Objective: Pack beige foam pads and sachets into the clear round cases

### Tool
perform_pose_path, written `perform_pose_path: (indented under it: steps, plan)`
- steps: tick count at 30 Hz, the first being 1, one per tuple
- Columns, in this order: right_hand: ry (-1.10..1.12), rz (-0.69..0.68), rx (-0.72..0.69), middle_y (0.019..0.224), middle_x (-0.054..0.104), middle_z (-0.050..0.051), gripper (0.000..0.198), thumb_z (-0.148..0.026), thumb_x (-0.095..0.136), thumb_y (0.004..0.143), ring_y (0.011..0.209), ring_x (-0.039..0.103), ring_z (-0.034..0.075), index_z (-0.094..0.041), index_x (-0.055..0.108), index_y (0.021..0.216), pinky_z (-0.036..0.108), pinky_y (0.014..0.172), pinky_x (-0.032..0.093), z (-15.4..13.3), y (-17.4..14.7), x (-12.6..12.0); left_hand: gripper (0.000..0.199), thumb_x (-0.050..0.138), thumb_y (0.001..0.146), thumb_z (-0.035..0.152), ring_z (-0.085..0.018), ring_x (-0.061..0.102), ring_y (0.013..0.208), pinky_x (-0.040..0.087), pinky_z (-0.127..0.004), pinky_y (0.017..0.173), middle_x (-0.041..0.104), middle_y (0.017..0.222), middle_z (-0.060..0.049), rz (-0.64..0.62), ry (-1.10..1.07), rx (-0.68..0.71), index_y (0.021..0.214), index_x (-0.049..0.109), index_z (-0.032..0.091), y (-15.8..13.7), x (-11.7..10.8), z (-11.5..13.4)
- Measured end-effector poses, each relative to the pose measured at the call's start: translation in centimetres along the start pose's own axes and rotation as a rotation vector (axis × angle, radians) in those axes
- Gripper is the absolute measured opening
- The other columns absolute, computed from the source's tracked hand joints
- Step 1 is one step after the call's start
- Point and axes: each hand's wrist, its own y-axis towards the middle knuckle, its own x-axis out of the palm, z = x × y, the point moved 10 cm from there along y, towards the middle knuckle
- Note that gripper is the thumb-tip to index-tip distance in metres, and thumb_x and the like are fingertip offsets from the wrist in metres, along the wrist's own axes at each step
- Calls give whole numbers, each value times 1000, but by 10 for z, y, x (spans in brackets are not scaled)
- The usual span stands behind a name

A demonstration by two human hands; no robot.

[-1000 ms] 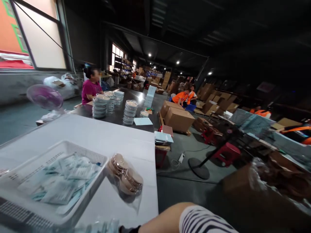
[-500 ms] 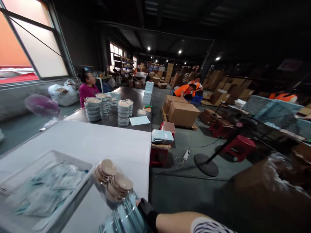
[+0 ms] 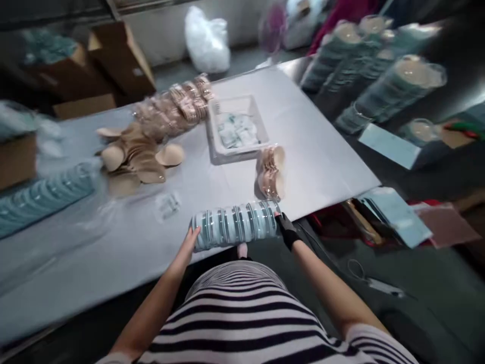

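Basket of white rectangular plastic (image 3: 242, 153) is holding teal-and-white packets (image 3: 238, 130) on white table (image 3: 314, 146), clear-wrapped bundle of beige rounded pads (image 3: 272, 173) resting just beside. Row of round teal plastic containers (image 3: 235, 222) is lying sideways along table's near edge. Bare left hand (image 3: 192, 236), half open, is cupping row's left end; black-gloved right hand (image 3: 287, 226), partly curled, is clasping right end.

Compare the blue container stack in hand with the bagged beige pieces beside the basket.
The blue container stack is longer; the bagged beige pieces form a shorter bundle. The stack is held between left hand and right hand; the beige bundle lies on the table. Both show shiny clear plastic.
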Motion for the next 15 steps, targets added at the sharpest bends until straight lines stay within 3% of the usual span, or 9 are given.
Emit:
perform_pose_path:
  steps: [4, 9, 12, 15]
  plan:
    - [-67, -146, -54, 145, 49, 18, 79, -66, 50, 82, 134, 46, 28, -13, 48, 141, 38, 109, 37, -17, -1, 45, 64, 45, 95, 55, -22, 47, 137, 41, -35, 112, 48, 149, -9, 172, -214, -100, 149, 36, 22, -46, -34, -42]
    - [-121, -283, -99, 143, 51, 20, 83, -65, 55, 79, 129, 51, 29, -12, 47, 142, 38, 104, 42, -48, -15, 127, 63, 46, 95, 52, -23, 48, 135, 42, -36, 111, 50, 147, -11, 343, -387, -195, 148, 38, 20, -89, -84, -90]
    - [-138, -325, -169, 136, 57, 17, 77, -64, 55, 78, 122, 56, 27, -14, 52, 136, 35, 98, 46, -69, -27, 171, 58, 44, 96, 47, -23, 47, 136, 41, -36, 111, 50, 147, -12, 424, -411, -215, 147, 40, 18, -98, -118, -105]
    - [-171, -314, -229, 120, 66, 15, 72, -67, 52, 77, 104, 63, 25, -15, 57, 126, 32, 86, 50, -85, -34, 199, 55, 45, 97, 42, -23, 48, 136, 40, -35, 112, 50, 146, -15, 436, -343, -200, 144, 42, 14, -91, -149, -104]
